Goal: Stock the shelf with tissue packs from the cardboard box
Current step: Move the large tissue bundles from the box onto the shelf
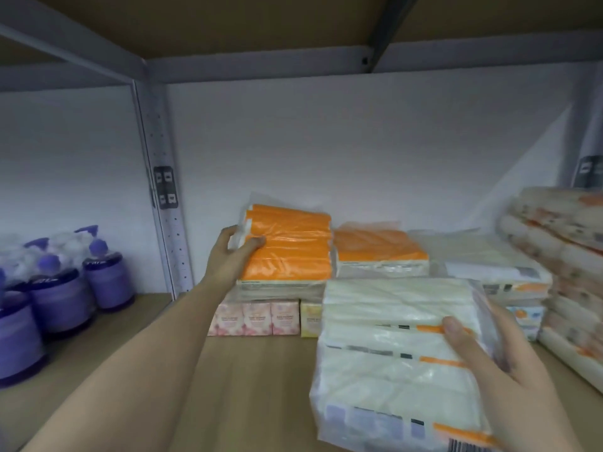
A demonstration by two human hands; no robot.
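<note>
On the wooden shelf board (254,370), mid-depth, left hand (228,256) grips the left end of an orange plastic-wrapped tissue pack (287,252), thumb on top, fingers curled round the edge; that pack lies on top of a row of small pink tissue boxes (257,318), tilted a bit. Right hand (496,360) grips the right side of a big white plastic-wrapped tissue multipack (391,357), thumb across its top face, held above the shelf front, not set down yet. Cannot see whether its underside touches the board. Long axis of the white multipack runs front to back, roughly toward the wall. Key relation: open board lies left of and in front of the white multipack, below the pink boxes; a second orange tissue pack (378,252) and a flat white tissue pack (496,272) sit just behind it. Right hand is nearer that gap, so likely it pushes forward and down. Purple pump bottles (65,295) stand well apart in the left bay. Patterned wrapped tissue stack (567,256) at far right. Cardboard box not in view.
</note>
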